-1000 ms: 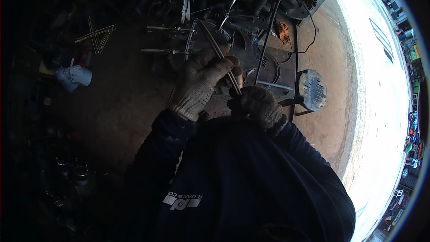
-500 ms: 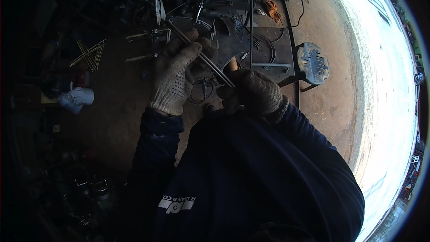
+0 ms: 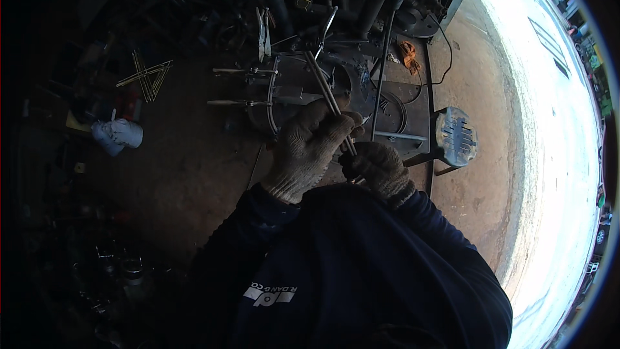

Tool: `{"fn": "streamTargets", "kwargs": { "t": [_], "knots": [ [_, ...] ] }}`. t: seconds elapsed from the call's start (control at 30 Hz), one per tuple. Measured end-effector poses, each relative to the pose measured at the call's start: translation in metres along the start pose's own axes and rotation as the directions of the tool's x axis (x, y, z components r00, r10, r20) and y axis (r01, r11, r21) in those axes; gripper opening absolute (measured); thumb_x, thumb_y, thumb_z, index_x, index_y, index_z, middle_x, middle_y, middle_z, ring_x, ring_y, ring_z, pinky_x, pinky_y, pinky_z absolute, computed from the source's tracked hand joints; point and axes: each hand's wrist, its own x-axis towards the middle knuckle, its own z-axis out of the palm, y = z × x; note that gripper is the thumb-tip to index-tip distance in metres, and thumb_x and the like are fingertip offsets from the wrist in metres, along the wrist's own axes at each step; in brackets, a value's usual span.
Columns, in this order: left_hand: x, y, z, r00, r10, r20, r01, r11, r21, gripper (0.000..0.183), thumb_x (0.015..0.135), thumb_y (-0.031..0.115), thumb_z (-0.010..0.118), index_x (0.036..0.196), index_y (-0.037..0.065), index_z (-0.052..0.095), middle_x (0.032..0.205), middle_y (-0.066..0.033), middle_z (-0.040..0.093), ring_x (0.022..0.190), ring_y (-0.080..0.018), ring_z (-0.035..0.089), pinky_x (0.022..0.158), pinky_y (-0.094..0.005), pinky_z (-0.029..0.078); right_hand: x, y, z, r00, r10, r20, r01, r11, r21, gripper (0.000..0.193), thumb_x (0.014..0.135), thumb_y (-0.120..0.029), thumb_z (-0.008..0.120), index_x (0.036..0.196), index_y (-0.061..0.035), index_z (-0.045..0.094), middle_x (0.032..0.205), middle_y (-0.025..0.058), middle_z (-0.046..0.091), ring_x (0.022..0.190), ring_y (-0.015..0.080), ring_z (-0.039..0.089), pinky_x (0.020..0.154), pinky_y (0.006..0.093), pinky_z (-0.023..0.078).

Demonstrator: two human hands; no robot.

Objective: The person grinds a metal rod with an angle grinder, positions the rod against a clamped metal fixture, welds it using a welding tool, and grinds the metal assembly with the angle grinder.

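Note:
Both my hands wear knitted work gloves and hold a small bundle of thin grey metal rods (image 3: 321, 80), slanting from upper left to lower right. My left hand (image 3: 311, 145) has its fingers closed round the rods at about the middle. At their lower end, my right hand (image 3: 381, 169) is closed on them, close beside the left; its fingertips are partly hidden. Beyond the hands is a dark metal worktable (image 3: 418, 113). On its left side sit clamps with long handles (image 3: 236, 103), and locking pliers (image 3: 263, 33) stand farther back.
A round metal stool (image 3: 456, 136) stands right of the table. An orange rag (image 3: 408, 57) lies at the table's far right. Yellowish rods (image 3: 147, 79) lie crossed at left, near a white crumpled object (image 3: 117, 134). A holder of thin rods (image 3: 278, 10) stands at the back.
My left hand has moved right and nearer in the picture, closer to my right hand. The rods have tilted steeper. The view has shifted, so the table appears lower and to the right.

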Motion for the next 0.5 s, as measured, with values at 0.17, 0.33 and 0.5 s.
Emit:
{"fn": "streamTargets", "kwargs": {
  "t": [0.17,0.33,0.5],
  "knots": [
    [0.000,0.012,-0.002,0.994,-0.099,-0.037,0.097,0.994,-0.047,0.032,0.103,0.012,0.061,0.130,-0.004,0.059,0.105,-0.0140,0.073,0.097,-0.0196,0.072,0.084,-0.0315,0.061,0.006,0.008,0.000,0.997,-0.072,-0.001,0.072,0.997,0.009,0.014,0.101,-0.010,0.061,0.106,0.0024,0.067,0.094,0.0100,0.072,0.083,0.0181,0.070,0.075,0.0325,0.059],
    [0.003,0.005,-0.010,0.993,-0.110,-0.042,0.108,0.993,-0.042,0.033,0.103,0.016,0.062,0.130,-0.003,0.059,0.104,-0.0129,0.072,0.095,-0.0193,0.072,0.081,-0.0311,0.061,0.009,0.017,-0.006,0.999,-0.031,0.024,0.030,0.999,0.017,0.016,0.101,-0.010,0.062,0.108,0.0033,0.067,0.097,0.0114,0.073,0.085,0.0188,0.071,0.075,0.0327,0.059],
    [0.020,0.011,-0.025,0.965,-0.248,-0.087,0.247,0.969,-0.026,0.030,0.102,0.022,0.063,0.125,0.003,0.066,0.104,-0.0117,0.073,0.096,-0.0234,0.073,0.081,-0.0370,0.062,0.013,0.004,-0.005,0.995,0.085,0.054,-0.082,0.995,-0.050,0.019,0.100,-0.011,0.063,0.110,0.0049,0.067,0.098,0.0141,0.073,0.084,0.0196,0.071,0.075,0.0338,0.059]
  ]
}}
